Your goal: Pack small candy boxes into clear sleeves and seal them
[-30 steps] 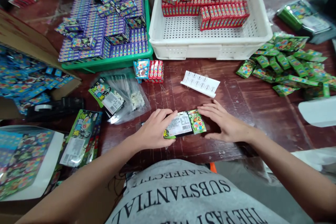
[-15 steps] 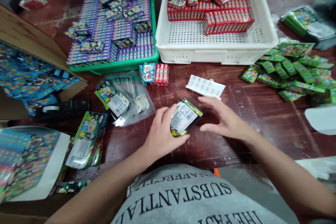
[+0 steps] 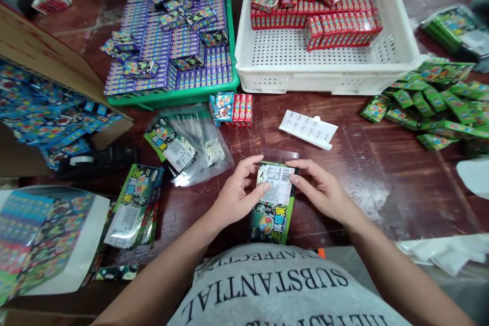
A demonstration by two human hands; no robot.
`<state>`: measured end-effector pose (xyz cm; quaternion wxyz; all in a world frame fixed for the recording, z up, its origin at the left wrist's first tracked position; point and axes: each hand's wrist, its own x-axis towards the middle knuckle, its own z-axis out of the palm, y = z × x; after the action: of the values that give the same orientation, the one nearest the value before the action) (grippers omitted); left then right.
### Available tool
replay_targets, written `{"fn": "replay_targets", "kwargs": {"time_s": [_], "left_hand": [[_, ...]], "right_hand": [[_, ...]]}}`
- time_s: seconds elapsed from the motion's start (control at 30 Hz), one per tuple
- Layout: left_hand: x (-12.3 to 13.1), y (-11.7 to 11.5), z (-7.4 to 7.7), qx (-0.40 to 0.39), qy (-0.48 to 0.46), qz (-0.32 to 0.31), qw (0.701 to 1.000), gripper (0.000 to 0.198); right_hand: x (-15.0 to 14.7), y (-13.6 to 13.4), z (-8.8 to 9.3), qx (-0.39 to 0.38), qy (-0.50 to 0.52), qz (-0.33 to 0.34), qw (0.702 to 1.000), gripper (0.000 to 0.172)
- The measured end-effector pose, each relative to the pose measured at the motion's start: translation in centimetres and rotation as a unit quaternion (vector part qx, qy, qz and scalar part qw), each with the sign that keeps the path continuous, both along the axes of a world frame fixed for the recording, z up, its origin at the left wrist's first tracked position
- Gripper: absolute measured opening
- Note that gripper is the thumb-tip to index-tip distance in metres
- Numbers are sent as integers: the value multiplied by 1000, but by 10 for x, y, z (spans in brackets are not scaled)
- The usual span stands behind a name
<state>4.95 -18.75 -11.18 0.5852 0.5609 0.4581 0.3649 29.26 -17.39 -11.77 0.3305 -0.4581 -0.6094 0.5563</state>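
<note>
Between my hands is a green and black candy packet [image 3: 272, 218] with a white printed label and a clear plastic flap at its far end. My left hand [image 3: 243, 187] grips its left side, thumb lying on the label. On the other side my right hand [image 3: 320, 188] pinches the far right corner between thumb and fingers. Beyond them a folded white paper strip [image 3: 308, 129] with printed circles lies on the table. Small blue and red boxes [image 3: 232, 109] stand together near the green crate. Clear bags with a similar green packet [image 3: 171, 145] lie to the left.
A green crate [image 3: 234, 79] holds purple boxes; a white perforated crate [image 3: 324, 74] holds red ones. Green boxes [image 3: 431, 104] are heaped at right. More packets [image 3: 132, 206] and a cardboard box [image 3: 57, 56] of blue packs sit at left.
The packet has turned so its printed front points toward me and its flap away. My right hand has closed in from the right and taken hold of its corner.
</note>
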Motion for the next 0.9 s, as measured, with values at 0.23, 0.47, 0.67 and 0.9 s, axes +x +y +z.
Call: {"fn": "replay_targets", "kwargs": {"time_s": [0.23, 0.47, 0.67, 0.9], "left_hand": [[-9, 24, 7, 44, 37, 29, 998, 15], [-11, 37, 15, -1, 29, 43, 999, 16], [-8, 47, 32, -26, 61, 13, 998, 9], [-9, 63, 42, -58, 73, -31, 995, 15]], "right_hand": [[-34, -12, -10, 2, 147, -162, 976, 51], [-22, 5, 12, 66, 43, -83, 993, 20], [-25, 20, 32, -43, 18, -95, 994, 14], [-18, 29, 33, -150, 48, -85, 984, 21]]}}
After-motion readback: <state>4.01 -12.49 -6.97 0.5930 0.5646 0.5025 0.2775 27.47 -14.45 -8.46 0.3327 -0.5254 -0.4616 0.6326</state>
